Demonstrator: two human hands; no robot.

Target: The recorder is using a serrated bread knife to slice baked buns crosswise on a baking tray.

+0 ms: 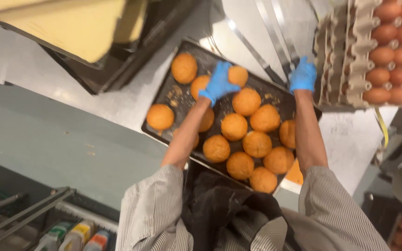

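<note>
Blue-gloved left hand (218, 83) closes on a golden bun (238, 75) while right hand (303, 75) grips the dark tray (164, 100) edge.

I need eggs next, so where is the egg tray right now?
The egg tray sits at the top right of the head view, just right of the right hand and beyond the far right corner of the baking tray of buns.

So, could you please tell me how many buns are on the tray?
14: one bun in the left hand, thirteen spread across the dark tray; the left forearm may hide another.
</note>
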